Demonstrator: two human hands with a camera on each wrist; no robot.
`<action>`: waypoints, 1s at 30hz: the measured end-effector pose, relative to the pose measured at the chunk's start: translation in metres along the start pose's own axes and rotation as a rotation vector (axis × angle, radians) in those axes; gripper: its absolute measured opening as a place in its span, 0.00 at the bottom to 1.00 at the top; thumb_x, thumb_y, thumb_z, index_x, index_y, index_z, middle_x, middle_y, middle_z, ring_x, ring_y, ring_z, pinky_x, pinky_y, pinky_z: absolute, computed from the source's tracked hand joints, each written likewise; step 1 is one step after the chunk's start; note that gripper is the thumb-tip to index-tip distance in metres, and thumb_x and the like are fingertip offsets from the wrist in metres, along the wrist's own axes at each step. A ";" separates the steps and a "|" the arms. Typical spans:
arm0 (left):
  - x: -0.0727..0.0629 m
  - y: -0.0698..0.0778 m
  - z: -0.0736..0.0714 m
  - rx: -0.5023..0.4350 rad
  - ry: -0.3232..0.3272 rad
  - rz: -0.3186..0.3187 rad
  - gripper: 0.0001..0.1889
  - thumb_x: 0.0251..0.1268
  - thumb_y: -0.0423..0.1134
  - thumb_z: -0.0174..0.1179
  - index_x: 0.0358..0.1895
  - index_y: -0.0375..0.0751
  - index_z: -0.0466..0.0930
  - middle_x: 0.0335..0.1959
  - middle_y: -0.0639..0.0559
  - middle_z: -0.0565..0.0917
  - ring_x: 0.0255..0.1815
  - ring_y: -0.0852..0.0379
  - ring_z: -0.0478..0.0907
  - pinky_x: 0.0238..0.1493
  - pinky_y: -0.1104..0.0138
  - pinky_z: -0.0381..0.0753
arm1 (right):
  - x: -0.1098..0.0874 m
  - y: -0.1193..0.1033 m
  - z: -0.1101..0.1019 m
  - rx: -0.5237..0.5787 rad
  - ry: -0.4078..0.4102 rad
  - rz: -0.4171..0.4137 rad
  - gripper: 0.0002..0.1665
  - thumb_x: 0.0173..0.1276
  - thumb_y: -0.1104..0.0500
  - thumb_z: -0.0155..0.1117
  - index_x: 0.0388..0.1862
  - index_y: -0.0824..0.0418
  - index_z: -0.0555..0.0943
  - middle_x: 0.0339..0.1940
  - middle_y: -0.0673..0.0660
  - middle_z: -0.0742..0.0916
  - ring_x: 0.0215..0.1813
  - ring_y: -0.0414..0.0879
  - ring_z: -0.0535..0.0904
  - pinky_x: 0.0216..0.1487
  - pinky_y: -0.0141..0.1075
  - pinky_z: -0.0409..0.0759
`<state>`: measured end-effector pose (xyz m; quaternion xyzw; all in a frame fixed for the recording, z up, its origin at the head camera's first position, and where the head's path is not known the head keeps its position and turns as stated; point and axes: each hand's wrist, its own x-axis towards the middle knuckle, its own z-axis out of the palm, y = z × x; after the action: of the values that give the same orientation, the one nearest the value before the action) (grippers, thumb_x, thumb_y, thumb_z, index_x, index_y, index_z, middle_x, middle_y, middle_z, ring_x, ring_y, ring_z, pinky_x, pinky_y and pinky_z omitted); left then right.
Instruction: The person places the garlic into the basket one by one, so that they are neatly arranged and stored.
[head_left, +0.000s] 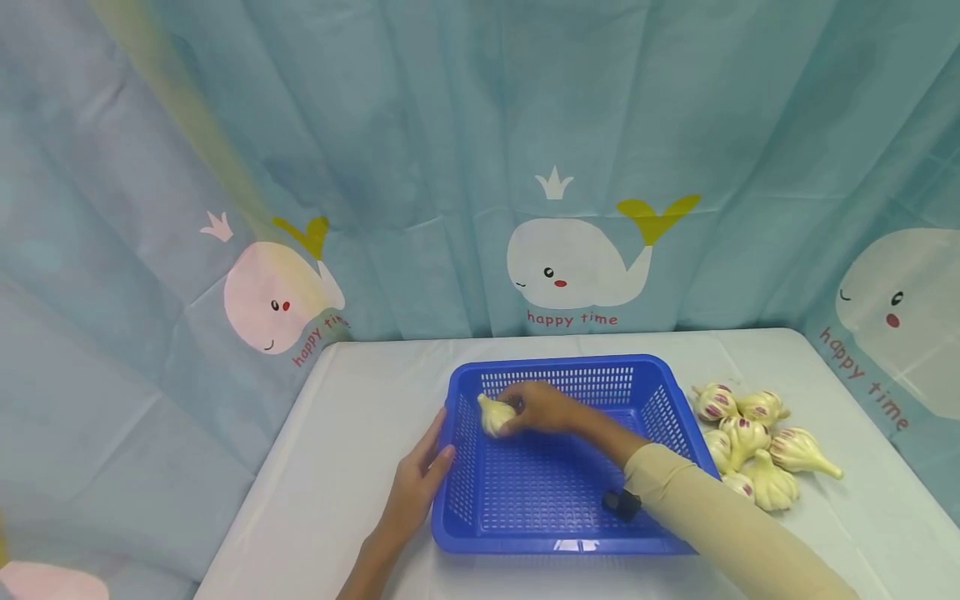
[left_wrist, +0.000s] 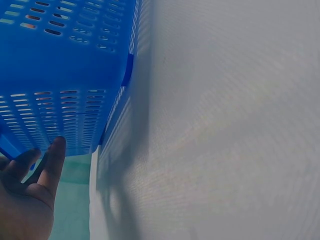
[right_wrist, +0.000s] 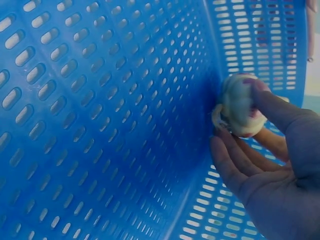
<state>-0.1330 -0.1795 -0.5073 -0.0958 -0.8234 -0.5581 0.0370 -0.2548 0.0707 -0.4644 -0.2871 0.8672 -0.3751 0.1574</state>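
My right hand (head_left: 546, 407) holds a garlic bulb (head_left: 495, 415) inside the blue plastic basket (head_left: 566, 546), near its far left corner. In the right wrist view, the thumb lies on one side of the purple-streaked bulb (right_wrist: 242, 105) and the fingers curl round the other, close to the basket floor. My left hand (head_left: 416, 479) rests against the basket's left side, thumb at the rim. Its fingers (left_wrist: 54, 162) lie fairly straight along the outside of the slotted wall in the left wrist view.
Several garlic bulbs (head_left: 772, 483) lie in a pile on the white tabletop (head_left: 322, 433), right of the basket. A small black device (head_left: 621, 503) sits by the right wrist. Behind the table hangs a blue curtain (head_left: 420, 275) with whale prints.
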 end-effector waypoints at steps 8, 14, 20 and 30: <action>0.000 0.000 0.000 0.006 0.001 -0.001 0.32 0.86 0.48 0.53 0.86 0.54 0.57 0.85 0.59 0.60 0.85 0.57 0.57 0.79 0.54 0.65 | 0.001 -0.002 0.001 -0.028 0.031 0.031 0.28 0.59 0.59 0.84 0.58 0.61 0.87 0.47 0.56 0.91 0.47 0.47 0.85 0.52 0.43 0.87; 0.001 -0.001 0.001 0.016 0.005 0.019 0.32 0.86 0.48 0.52 0.86 0.53 0.57 0.85 0.55 0.61 0.85 0.51 0.59 0.79 0.51 0.66 | 0.003 0.001 0.002 -0.041 0.038 0.043 0.29 0.58 0.58 0.84 0.58 0.61 0.87 0.48 0.59 0.91 0.51 0.54 0.88 0.54 0.46 0.88; 0.001 -0.003 0.001 0.011 0.004 0.036 0.32 0.87 0.46 0.51 0.86 0.51 0.56 0.85 0.51 0.61 0.85 0.48 0.59 0.78 0.49 0.65 | 0.001 0.003 0.002 -0.044 0.031 0.040 0.33 0.57 0.58 0.85 0.62 0.65 0.84 0.47 0.61 0.92 0.51 0.54 0.89 0.56 0.47 0.89; 0.001 -0.004 0.000 0.010 0.007 0.040 0.31 0.86 0.46 0.51 0.86 0.52 0.56 0.85 0.51 0.61 0.84 0.48 0.59 0.79 0.49 0.65 | -0.003 0.003 -0.001 -0.047 0.020 0.018 0.36 0.57 0.58 0.84 0.63 0.67 0.83 0.48 0.64 0.91 0.52 0.57 0.88 0.57 0.49 0.89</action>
<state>-0.1351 -0.1803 -0.5107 -0.1101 -0.8239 -0.5535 0.0512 -0.2546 0.0749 -0.4656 -0.2789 0.8800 -0.3559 0.1453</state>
